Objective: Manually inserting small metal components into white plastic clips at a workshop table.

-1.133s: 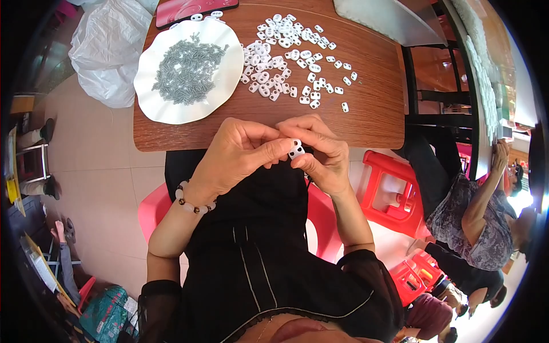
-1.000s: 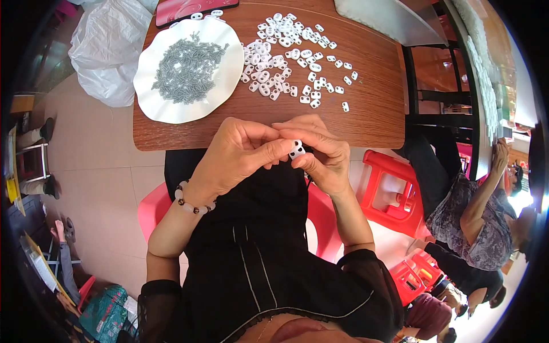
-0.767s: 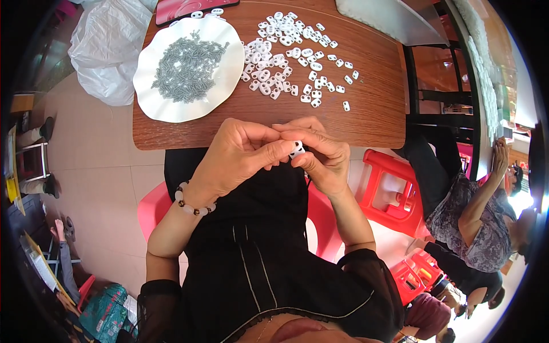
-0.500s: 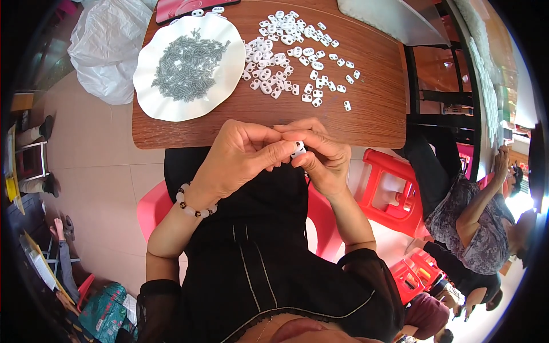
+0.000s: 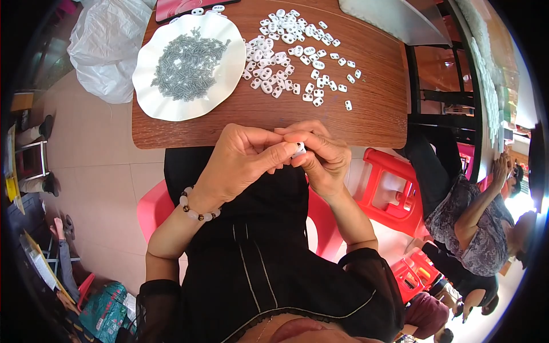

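Just off the near edge of the table, both hands meet around a small white plastic piece with dark holes (image 5: 298,150). My right hand (image 5: 327,160) pinches it between thumb and forefinger. My left hand (image 5: 243,157) is closed too, its thumb tip pressed against the piece's left side. Fingers hide most of the piece, and whether something smaller is held with it cannot be made out. Similar white two-holed pieces (image 5: 266,73) lie loose in a heap beyond the hands. Left of them, a white wavy-rimmed plate (image 5: 231,86) holds many small grey metal screws or pins (image 5: 189,66).
The wooden table (image 5: 366,126) carries a pink flat box (image 5: 186,8) at its far left. A pale panel (image 5: 394,22) stands at the far right. Red plastic stools (image 5: 394,188) and a seated person (image 5: 472,228) are on the right; a white plastic bag (image 5: 108,51) lies left.
Both hands keep their grip, shifting only slightly, and the white piece has tilted a little between the fingers. At right, the other person's hands have moved slightly.
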